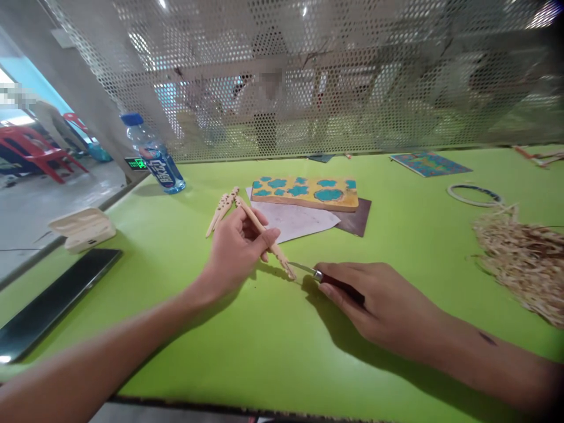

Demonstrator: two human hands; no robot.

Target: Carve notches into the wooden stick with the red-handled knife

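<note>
Carved stick (277, 251), notched at its lower end, plain mid-length, is clasped at frame centre by the left grip (233, 249); a knife (318, 275) is grasped by the right grip (390, 299).

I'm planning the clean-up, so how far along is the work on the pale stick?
Looks done: the spotted, pointed piece already has its openings, and shavings are heaped up.
In hand: the left hand steadies the pale stick; the right hand holds a bladed tool by its notched end.
Probably left: finishing that end, though its remaining cuts are unclear, and clearing the shavings.
</note>
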